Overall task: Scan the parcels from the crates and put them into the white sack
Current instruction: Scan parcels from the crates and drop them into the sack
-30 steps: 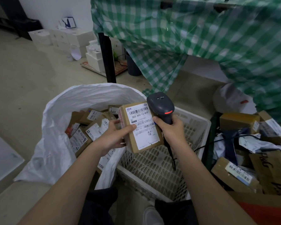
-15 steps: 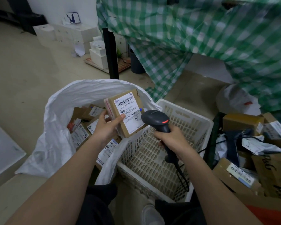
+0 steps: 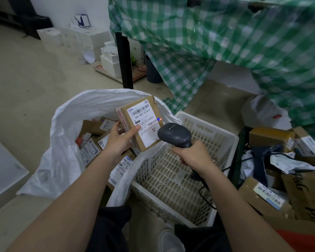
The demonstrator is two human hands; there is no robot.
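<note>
My left hand grips a small brown cardboard parcel with a white barcode label, held tilted over the right rim of the white sack. My right hand holds a dark handheld scanner by its handle, its head pointing at the label. A red and blue light spot shows on the label's right edge. Several labelled parcels lie inside the sack. The white plastic crate beside the sack shows only its slotted bottom.
More cardboard parcels and grey mailer bags are piled at the right. A green checked cloth hangs over a table with a black leg. White boxes are stacked on the floor at the back. The scanner cable trails down the crate's right side.
My left hand carried the parcel left and away, from above the crate to over the sack's rim. My right hand lowered the scanner and tipped its head toward the label.
</note>
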